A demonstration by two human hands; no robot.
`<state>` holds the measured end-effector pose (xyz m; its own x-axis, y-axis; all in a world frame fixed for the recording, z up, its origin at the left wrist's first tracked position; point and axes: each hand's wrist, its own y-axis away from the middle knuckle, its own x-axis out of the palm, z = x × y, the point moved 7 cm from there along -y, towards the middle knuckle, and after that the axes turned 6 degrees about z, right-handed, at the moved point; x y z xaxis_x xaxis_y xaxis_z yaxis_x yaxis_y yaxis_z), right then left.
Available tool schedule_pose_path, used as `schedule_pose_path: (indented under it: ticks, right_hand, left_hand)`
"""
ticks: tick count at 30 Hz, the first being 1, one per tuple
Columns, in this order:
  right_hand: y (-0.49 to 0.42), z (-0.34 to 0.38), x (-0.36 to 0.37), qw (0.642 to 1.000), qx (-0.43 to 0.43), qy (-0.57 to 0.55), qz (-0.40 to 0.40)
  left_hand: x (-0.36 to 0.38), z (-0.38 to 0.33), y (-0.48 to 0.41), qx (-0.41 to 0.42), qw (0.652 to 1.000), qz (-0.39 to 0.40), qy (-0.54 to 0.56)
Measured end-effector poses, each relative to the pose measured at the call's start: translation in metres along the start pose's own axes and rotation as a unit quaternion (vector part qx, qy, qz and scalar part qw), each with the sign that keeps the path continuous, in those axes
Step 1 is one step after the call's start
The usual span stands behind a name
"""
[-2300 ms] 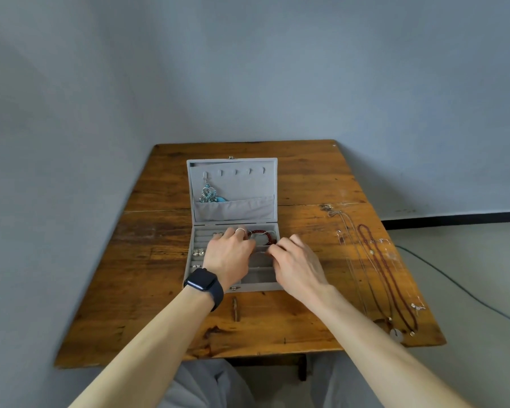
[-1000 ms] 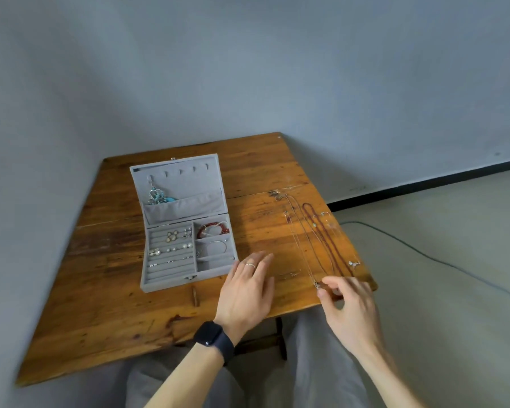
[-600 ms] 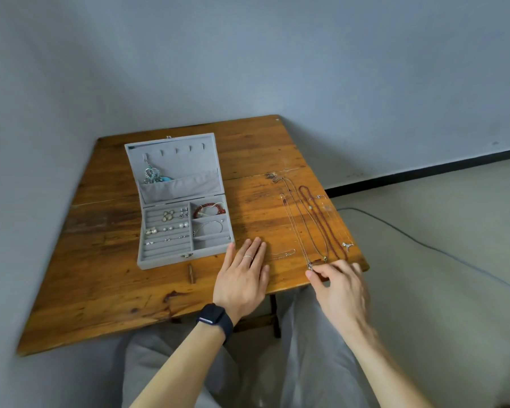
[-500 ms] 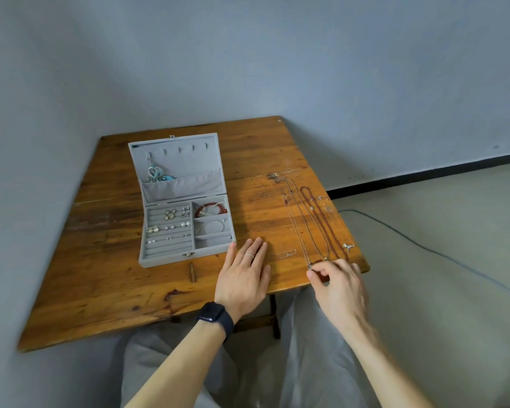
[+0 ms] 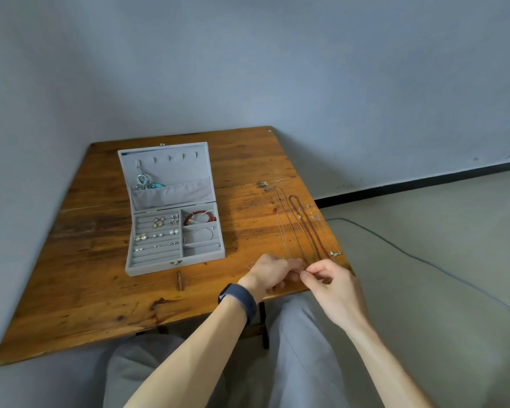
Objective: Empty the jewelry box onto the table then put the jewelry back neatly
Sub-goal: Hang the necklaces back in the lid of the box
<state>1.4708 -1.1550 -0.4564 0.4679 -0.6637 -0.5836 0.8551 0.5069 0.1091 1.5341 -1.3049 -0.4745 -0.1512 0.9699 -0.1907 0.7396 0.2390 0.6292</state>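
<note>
The left hand [image 5: 273, 273], flat on the worktop [image 5: 100, 290] half a second ago, has curled to meet the right hand [image 5: 333, 285]; both seem to pinch the near end of a thin necklace [image 5: 290, 228]. The open jewelry box [image 5: 174, 231] sits unmoved, left of them.

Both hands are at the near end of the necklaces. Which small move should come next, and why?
Probably lift the end of the thin chain straight up, slowly: the left hand and right hand seem to pinch it, and the red bead necklace lies close beside it, so dragging could tangle them.
</note>
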Motion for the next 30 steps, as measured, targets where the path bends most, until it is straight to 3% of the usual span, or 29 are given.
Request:
schedule_pose_path:
  ticks: [6,11,17,21,30]
  right_hand:
    - [0.011,-0.004,-0.005,1.000,-0.003,-0.017,-0.014]
    - [0.011,-0.004,-0.009,0.999,-0.009,-0.048,-0.016]
    - [0.012,0.004,-0.010,0.994,-0.036,-0.105,-0.012]
    - [0.012,0.011,-0.008,0.990,-0.054,-0.131,-0.010]
    - [0.006,0.029,0.017,0.990,-0.079,-0.110,0.029]
  left_hand:
    - [0.004,-0.010,-0.005,-0.002,0.989,0.029,0.146]
    - [-0.016,-0.035,-0.004,0.036,0.992,-0.018,0.123]
    - [-0.040,-0.061,-0.004,0.074,0.968,0.003,0.241]
    - [-0.071,-0.064,0.001,0.109,0.951,-0.026,0.287]
    - [-0.159,-0.035,0.039,0.092,0.932,-0.065,0.344]
